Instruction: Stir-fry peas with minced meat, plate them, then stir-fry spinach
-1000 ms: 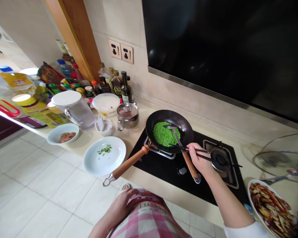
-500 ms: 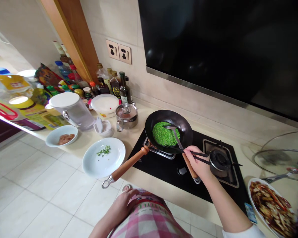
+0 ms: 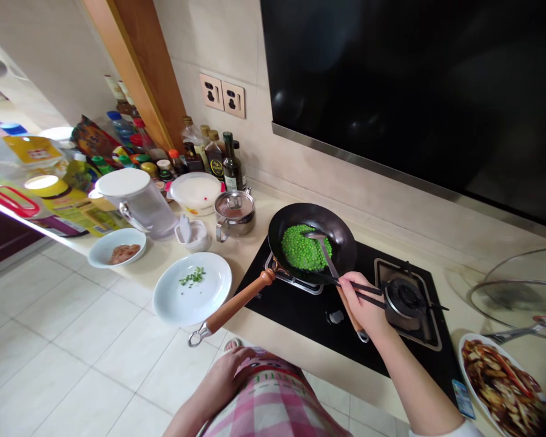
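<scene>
My right hand is closed around the wooden handle of a metal spatula and also holds a pair of black chopsticks. The spatula's head lies among green peas in a dark wok. On the left burner sits the wok, its wooden handle reaching over the counter's front edge. My left hand rests on the pink checked apron, holding nothing I can see, fingers partly hidden and lying flat.
Left of the stove are a plate with chopped greens, a bowl of raw meat, a steel pot, a pitcher and several bottles. To the right lie a dish of cooked food and a glass lid.
The view has shifted slightly, so the counter things appear a little further right. My right hand still holds the spatula and chopsticks at the wok; my left hand stays on the apron.
</scene>
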A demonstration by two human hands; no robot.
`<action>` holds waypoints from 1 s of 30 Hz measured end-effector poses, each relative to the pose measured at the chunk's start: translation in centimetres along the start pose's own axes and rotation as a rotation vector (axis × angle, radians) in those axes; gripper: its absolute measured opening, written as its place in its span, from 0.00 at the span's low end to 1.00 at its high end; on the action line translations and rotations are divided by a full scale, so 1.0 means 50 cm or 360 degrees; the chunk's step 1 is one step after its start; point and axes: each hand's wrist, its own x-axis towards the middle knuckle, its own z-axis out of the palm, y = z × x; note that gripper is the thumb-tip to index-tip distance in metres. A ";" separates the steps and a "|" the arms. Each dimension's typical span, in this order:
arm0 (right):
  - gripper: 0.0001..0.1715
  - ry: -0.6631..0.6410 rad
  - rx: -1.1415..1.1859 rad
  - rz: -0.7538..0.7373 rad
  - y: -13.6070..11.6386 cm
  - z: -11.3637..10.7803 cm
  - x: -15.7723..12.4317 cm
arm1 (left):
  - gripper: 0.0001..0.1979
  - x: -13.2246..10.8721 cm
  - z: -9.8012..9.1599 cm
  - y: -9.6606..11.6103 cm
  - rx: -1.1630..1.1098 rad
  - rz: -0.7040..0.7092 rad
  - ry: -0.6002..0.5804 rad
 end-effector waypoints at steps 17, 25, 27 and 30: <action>0.09 0.0098 0.0000 -0.0039 0.016 -0.008 -0.015 | 0.15 0.012 -0.003 0.000 0.0103 0.0002 -0.0041; 0.10 0.0089 0.0028 0.0091 0.009 0.001 -0.015 | 0.15 0.013 -0.003 -0.003 0.0098 0.0007 -0.0051; 0.11 0.0085 0.0038 0.0120 0.008 0.002 -0.013 | 0.15 0.012 -0.004 -0.002 0.0084 -0.0009 -0.0044; 0.11 0.0087 0.0039 0.0102 0.007 0.001 -0.011 | 0.15 0.010 -0.004 -0.001 0.0055 -0.0014 -0.0021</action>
